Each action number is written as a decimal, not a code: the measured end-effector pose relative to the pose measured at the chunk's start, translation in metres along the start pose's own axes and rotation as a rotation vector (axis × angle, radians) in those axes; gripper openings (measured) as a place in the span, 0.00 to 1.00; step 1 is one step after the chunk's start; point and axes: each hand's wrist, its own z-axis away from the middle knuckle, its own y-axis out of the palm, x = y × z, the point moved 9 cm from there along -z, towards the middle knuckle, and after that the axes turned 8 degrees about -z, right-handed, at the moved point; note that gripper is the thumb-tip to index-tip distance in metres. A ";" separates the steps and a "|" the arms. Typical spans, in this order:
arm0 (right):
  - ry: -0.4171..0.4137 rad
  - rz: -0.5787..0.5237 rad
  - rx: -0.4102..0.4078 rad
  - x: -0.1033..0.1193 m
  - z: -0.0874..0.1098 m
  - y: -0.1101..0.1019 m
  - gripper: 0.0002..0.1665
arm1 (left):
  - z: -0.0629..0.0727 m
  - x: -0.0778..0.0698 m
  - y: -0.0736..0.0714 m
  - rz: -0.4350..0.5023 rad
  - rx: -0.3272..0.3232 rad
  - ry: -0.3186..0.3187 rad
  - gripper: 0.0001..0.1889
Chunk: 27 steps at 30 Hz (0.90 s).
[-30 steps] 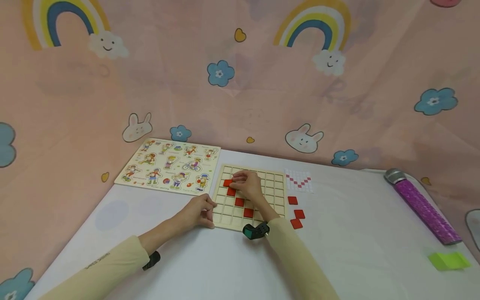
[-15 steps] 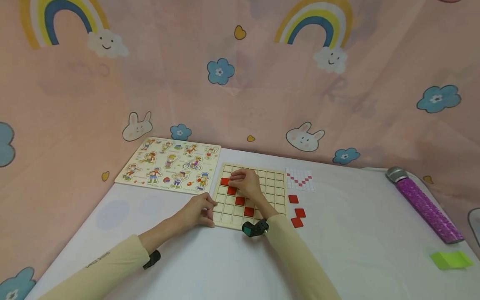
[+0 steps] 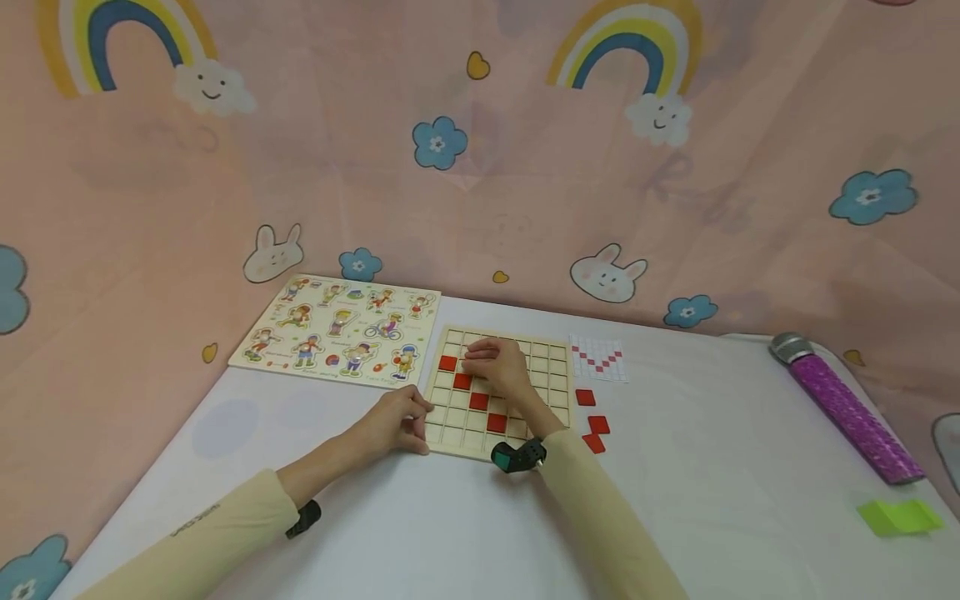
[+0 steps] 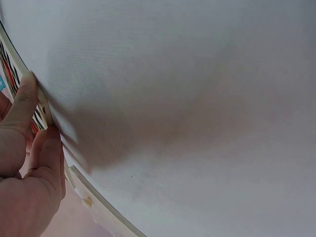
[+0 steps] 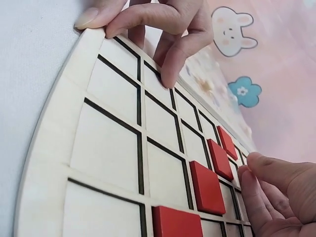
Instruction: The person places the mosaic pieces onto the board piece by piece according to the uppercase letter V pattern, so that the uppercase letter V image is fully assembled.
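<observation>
A wooden grid board (image 3: 456, 418) lies on the white table, with several red square tiles (image 3: 478, 402) set in a diagonal run of its cells. At the board's near left corner, my left hand (image 3: 393, 419) pinches the edge between thumb and fingers; the left wrist view also shows the fingers (image 4: 47, 148) on that corner. Over the board, just right of the upper tiles, hovers my right hand (image 3: 498, 367). Its thumb and fingers (image 5: 274, 170) are close together in the right wrist view, and no tile shows between them.
Three loose red tiles (image 3: 585, 397) lie right of the board, below a pattern card (image 3: 597, 358) with a red V. A picture puzzle board (image 3: 345, 325) sits at the left. Farther right are a purple glittery microphone (image 3: 851, 417) and green sticky notes (image 3: 900, 517).
My right hand has drawn slightly rightward, off the upper-left red tile, which now shows fully in its cell. The left hand holds the same corner as before.
</observation>
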 end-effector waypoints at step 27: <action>0.065 -0.023 -0.067 -0.007 0.064 -0.120 0.23 | 0.000 0.001 0.003 0.032 0.004 -0.020 0.14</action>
